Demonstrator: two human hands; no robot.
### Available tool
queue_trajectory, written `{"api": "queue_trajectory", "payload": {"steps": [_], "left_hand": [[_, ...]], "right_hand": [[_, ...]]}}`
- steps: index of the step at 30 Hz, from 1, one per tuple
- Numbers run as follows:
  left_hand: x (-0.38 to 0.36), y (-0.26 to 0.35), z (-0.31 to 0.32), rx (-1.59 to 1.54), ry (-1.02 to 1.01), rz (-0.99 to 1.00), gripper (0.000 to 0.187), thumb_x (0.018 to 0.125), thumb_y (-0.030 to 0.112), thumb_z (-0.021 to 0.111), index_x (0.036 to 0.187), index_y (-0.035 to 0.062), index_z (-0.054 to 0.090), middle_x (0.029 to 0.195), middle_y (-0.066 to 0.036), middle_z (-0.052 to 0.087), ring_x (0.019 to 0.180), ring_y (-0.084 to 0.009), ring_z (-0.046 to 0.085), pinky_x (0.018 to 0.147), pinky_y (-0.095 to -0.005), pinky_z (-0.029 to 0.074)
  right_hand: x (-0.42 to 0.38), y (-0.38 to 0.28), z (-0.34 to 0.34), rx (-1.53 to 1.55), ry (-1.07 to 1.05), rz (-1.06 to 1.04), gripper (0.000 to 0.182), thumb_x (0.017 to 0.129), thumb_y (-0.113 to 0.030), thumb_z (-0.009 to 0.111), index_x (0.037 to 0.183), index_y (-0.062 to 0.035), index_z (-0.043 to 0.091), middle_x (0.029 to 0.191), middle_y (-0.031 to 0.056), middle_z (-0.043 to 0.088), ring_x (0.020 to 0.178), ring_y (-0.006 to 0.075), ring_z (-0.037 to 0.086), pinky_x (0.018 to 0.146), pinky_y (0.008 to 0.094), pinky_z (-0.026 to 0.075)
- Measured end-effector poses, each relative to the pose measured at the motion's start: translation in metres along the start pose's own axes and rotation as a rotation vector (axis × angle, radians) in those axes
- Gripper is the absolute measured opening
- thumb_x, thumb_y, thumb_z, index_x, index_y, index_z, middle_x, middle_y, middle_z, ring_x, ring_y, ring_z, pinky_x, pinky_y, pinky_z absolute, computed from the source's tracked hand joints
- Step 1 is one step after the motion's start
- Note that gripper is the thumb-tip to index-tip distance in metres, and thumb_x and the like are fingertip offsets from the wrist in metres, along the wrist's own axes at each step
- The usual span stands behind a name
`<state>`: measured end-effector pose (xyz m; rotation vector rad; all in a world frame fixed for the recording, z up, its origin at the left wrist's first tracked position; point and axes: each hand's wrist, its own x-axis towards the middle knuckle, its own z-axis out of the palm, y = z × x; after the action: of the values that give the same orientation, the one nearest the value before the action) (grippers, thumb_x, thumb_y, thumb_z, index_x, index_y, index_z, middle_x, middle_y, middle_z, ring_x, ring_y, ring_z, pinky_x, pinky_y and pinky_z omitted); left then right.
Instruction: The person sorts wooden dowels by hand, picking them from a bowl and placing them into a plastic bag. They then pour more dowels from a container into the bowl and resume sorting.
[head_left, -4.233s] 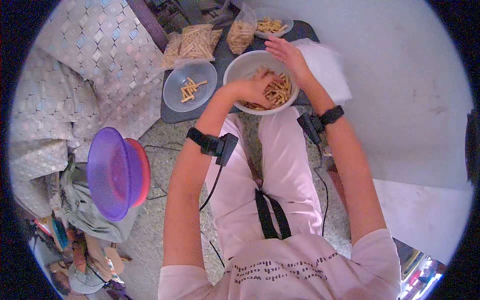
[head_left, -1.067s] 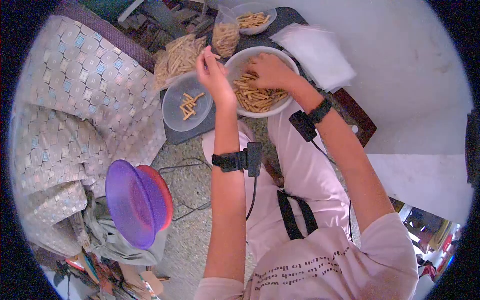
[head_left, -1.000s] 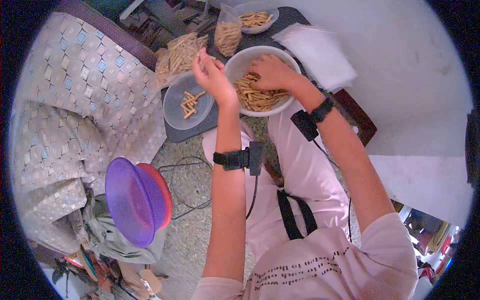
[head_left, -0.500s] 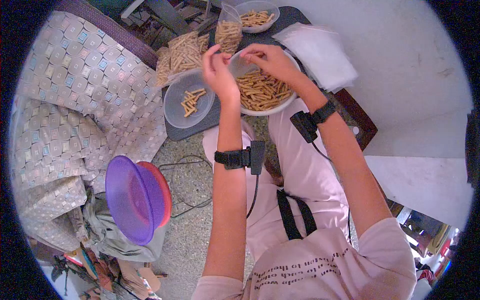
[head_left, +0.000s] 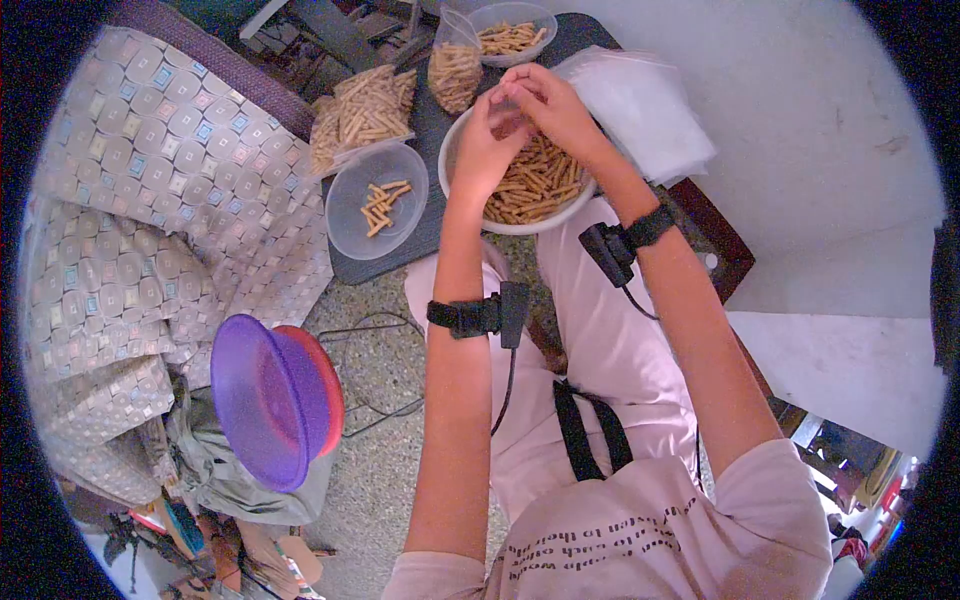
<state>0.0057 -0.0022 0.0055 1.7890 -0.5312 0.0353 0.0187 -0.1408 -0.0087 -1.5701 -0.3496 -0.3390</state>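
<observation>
My left hand point(head_left: 485, 150) and my right hand point(head_left: 552, 112) meet over a white bowl point(head_left: 449, 172) of brown stick-shaped snacks point(head_left: 540, 185). The left fingers curl inward against the right fingertips. On the right, thumb and fingers are pinched together; whatever lies between them is too small or hidden to make out. Beside the left wrist stands a translucent plastic bowl point(head_left: 345, 225) with several sticks point(head_left: 383, 207) in it. Behind the hands, a clear bag of sticks point(head_left: 455, 75) is upright.
More filled bags point(head_left: 365, 110) lie at the back left of the dark table point(head_left: 400, 255). A second translucent bowl point(head_left: 545, 47) of sticks is at the back. Clear plastic bags point(head_left: 645, 115) are stacked at right. Purple point(head_left: 240, 400) and red point(head_left: 325, 390) basins stand low at left.
My left hand has moved right, over the white bowl, and its fingers now meet the right hand's. My right hand has shifted slightly up and right.
</observation>
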Motion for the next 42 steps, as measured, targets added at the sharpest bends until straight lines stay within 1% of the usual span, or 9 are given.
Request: {"api": "queue_trajectory", "payload": {"steps": [6,9,14,21,26,29,33,38,42], "left_hand": [[0.000,-0.001,0.004,-0.245,-0.007,0.089,0.050,0.081,0.010,0.065,0.126,0.0023,0.045,0.114,-0.009,0.059,0.097,-0.0173,0.061,0.083,-0.0280,0.048],[0.004,-0.001,-0.005,-0.079,0.032,0.075,0.043,0.084,0.012,0.063,0.122,-0.0013,0.047,0.106,-0.012,0.062,0.089,-0.0170,0.063,0.076,-0.0273,0.050],[0.002,0.005,-0.008,-0.342,0.047,-0.132,0.026,0.089,0.018,0.058,0.108,-0.0009,0.057,0.085,-0.010,0.067,0.071,-0.0126,0.064,0.063,-0.0228,0.049],[0.005,-0.007,-0.014,-0.265,0.389,-0.009,0.018,0.090,0.018,0.057,0.093,-0.0002,0.060,0.071,-0.002,0.060,0.060,-0.0065,0.052,0.053,-0.0206,0.041],[0.001,-0.001,-0.015,-0.300,0.646,0.051,0.020,0.091,0.019,0.055,0.100,0.0007,0.056,0.071,-0.002,0.055,0.058,-0.0059,0.047,0.051,-0.0199,0.038],[-0.003,-0.003,-0.026,-0.373,0.877,0.037,0.025,0.093,0.018,0.051,0.111,0.0013,0.049,0.072,-0.004,0.057,0.059,-0.0077,0.048,0.053,-0.0205,0.038],[-0.002,-0.007,-0.026,-0.445,1.054,0.140,0.031,0.094,0.015,0.045,0.122,0.0023,0.041,0.072,-0.008,0.059,0.060,-0.0112,0.049,0.056,-0.0234,0.041],[-0.002,-0.009,-0.024,-0.361,0.816,0.074,0.024,0.092,0.010,0.044,0.112,-0.0001,0.051,0.074,-0.008,0.061,0.062,-0.0120,0.052,0.059,-0.0253,0.043],[-0.002,0.004,-0.015,-0.202,0.596,0.082,0.019,0.090,0.007,0.045,0.102,0.0000,0.058,0.078,-0.008,0.062,0.069,-0.0127,0.056,0.066,-0.0252,0.045]], "right_hand": [[-0.006,-0.024,0.000,0.182,-0.028,0.090,0.028,0.093,-0.024,0.051,0.115,-0.0058,0.052,0.101,0.0078,0.062,0.086,0.0157,0.061,0.076,0.0278,0.049],[-0.003,-0.007,-0.003,0.039,-0.028,0.036,0.030,0.094,-0.025,0.051,0.116,-0.0061,0.051,0.100,0.0081,0.061,0.087,0.0155,0.060,0.076,0.0277,0.049],[0.001,-0.001,0.001,0.170,0.039,-0.047,0.027,0.092,-0.027,0.054,0.107,-0.0047,0.057,0.098,0.0062,0.062,0.088,0.0155,0.058,0.079,0.0297,0.048],[-0.005,-0.001,0.004,-0.368,-0.167,-0.057,0.022,0.088,-0.024,0.058,0.097,-0.0037,0.061,0.093,0.0063,0.064,0.084,0.0122,0.056,0.079,0.0263,0.045],[-0.009,0.001,0.009,-0.558,-0.360,-0.078,0.037,0.081,-0.037,0.065,0.101,-0.0055,0.064,0.096,0.0108,0.064,0.094,0.0223,0.059,0.085,0.0332,0.043],[-0.024,-0.020,0.020,-1.032,-0.473,-0.002,0.055,0.072,-0.050,0.066,0.108,-0.0078,0.064,0.101,0.0153,0.064,0.100,0.0304,0.057,0.091,0.0401,0.039],[-0.020,-0.010,0.021,-1.054,-0.639,0.073,0.066,0.067,-0.056,0.066,0.113,-0.0090,0.061,0.105,0.0177,0.062,0.104,0.0342,0.054,0.095,0.0436,0.035],[-0.017,0.010,0.012,-0.776,-0.458,-0.071,0.055,0.073,-0.043,0.065,0.112,-0.0056,0.060,0.104,0.0187,0.062,0.101,0.0339,0.056,0.091,0.0413,0.040],[-0.012,0.000,0.011,-0.571,-0.317,-0.046,0.044,0.077,-0.029,0.064,0.111,-0.0022,0.059,0.101,0.0147,0.064,0.090,0.0249,0.061,0.082,0.0347,0.046]]}}
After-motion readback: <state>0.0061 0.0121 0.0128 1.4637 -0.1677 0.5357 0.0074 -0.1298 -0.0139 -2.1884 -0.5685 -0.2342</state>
